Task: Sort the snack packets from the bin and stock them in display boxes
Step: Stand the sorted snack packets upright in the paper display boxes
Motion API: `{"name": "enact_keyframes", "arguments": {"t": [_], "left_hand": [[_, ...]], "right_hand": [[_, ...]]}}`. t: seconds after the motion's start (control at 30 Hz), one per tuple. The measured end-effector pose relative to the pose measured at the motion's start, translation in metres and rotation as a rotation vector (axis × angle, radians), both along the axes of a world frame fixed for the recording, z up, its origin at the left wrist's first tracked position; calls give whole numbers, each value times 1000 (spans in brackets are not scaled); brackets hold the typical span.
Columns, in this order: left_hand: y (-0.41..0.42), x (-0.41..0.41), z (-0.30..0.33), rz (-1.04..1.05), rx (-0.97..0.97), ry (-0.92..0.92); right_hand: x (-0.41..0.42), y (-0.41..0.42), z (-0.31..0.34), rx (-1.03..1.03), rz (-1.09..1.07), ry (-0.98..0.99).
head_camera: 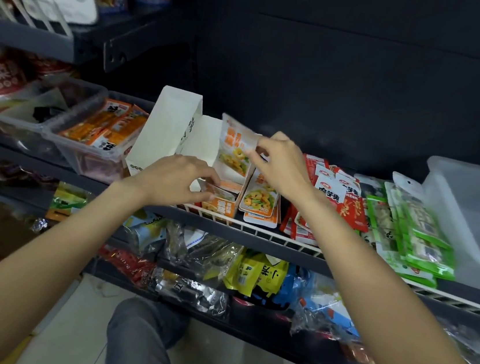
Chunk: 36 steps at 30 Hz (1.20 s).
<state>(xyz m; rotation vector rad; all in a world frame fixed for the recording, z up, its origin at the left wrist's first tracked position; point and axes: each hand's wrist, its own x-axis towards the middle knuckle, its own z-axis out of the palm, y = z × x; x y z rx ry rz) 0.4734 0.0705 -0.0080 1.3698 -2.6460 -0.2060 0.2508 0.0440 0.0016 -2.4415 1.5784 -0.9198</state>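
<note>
A person crouched at a shop shelf point(259, 235) stocks an orange-and-white display box point(220, 202) that stands at the shelf's front edge, just behind its white wire rail. The right hand point(280, 164) pinches the top corner of a snack packet point(234, 148) printed with a yellow food picture, holding it upright with its long axis vertical, its lower end already inside the box. The left hand point(172, 181), fingers curled, grips the near end of the box to steady it. More packets of the same kind point(261, 198) lie just right of the box, nearer the right hand; red packets point(333, 199) and green ones point(414, 230) lie farther toward the right end. The packet appears ready to slide straight down.
</note>
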Motion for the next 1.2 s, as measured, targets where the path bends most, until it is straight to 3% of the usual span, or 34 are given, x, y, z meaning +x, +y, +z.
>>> {"name": "enact_keyframes", "arguments": {"t": [0.13, 0.23, 0.3, 0.37, 0.43, 0.5, 0.57, 0.6, 0.7, 0.87, 1.0, 1.2], "left_hand": [[5, -3, -5, 25, -29, 9], [15, -9, 0, 145, -33, 17], [23, -20, 7, 213, -134, 174], [34, -41, 15, 241, -266, 477], [43, -75, 18, 259, -310, 738], [46, -112, 14, 245, -265, 815], [35, -143, -1, 208, -209, 734], [25, -154, -11, 213, -192, 640], [-11, -169, -36, 307, -127, 281], [-41, -168, -60, 425, -10, -182], [-42, -170, -68, 415, -8, -233], [-43, -168, -69, 424, -34, -227]], "right_hand": [[12, -5, -26, 42, 129, 269], [7, -9, -37, 140, 191, 269], [0, -12, -41, 141, 205, 325], [-6, -16, -43, 207, 246, 377], [-17, -19, -42, 303, 362, 195], [-37, -23, -39, 314, 350, -185], [-64, -30, -34, 277, 110, -433], [-77, -35, -34, 249, -13, -435], [-100, -57, -41, 230, -139, -66], [-87, -104, -47, 407, 21, 476], [-69, -133, -60, 643, 112, 789], [-65, -146, -58, 677, 210, 778]]}}
